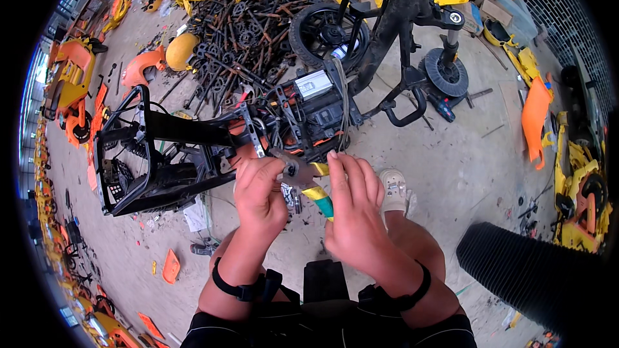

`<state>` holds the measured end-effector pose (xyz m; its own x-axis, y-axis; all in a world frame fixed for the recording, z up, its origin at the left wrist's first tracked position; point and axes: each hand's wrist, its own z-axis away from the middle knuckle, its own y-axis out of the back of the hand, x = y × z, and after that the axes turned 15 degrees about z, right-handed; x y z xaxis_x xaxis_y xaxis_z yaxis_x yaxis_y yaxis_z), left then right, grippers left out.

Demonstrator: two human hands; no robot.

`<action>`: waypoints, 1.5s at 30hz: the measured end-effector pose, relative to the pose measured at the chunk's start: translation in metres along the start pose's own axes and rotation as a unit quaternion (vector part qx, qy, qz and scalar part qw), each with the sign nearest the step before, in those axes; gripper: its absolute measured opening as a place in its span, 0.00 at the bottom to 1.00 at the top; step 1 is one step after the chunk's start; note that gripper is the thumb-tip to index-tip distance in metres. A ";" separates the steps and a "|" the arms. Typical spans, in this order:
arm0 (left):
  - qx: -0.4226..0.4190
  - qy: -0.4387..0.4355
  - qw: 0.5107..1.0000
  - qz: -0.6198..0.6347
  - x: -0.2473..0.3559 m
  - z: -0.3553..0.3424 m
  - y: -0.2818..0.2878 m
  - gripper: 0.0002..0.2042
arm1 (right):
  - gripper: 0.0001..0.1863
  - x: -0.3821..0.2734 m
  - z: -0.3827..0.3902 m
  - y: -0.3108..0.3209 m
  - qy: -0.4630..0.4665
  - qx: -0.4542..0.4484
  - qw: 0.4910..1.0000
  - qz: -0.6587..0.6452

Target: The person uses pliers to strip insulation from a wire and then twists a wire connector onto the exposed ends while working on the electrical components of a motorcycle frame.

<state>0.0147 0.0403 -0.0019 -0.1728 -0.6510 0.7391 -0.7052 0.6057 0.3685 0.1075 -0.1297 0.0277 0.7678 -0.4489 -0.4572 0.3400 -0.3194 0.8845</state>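
Note:
My right hand (361,212) grips a pair of pliers (300,177) with yellow and green handles. Their metal jaws point left and lie right beside my left hand (261,198). That hand is closed, thumb against curled fingers, at the jaw end; what it pinches is too small or hidden to make out. Just beyond both hands stands a stripped black scooter frame (187,129). A silver box (314,84) and bundled cables (345,100) sit on it, and its fork and handlebar end rises at the upper right.
A heap of rusty metal parts (238,38) lies beyond the frame, next to a black wheel (329,35). A cordless drill (442,108) rests on the floor near a second wheel (445,72). At lower right is a ribbed black hose (516,270). Orange and yellow panels (536,119) line the sides.

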 end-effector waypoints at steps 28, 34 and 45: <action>-0.145 0.090 0.978 -0.117 -0.025 -0.001 0.012 0.20 | 0.41 0.037 -0.005 -0.086 -0.081 -0.180 0.924 -0.326; -0.149 0.110 0.976 -0.118 -0.028 -0.003 0.020 0.21 | 0.29 0.015 -0.016 -0.082 -0.109 -0.154 0.935 -0.299; -0.103 0.379 0.898 0.200 -0.035 -0.011 0.030 0.26 | 0.18 0.010 -0.028 -0.085 -0.091 -0.112 0.965 -0.218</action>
<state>0.0072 0.0864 -0.0105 0.1882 0.0887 0.9781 -0.5352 0.8443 0.0264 0.1015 -0.0836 -0.0494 0.4234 -0.4587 -0.7812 0.7343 -0.3313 0.5925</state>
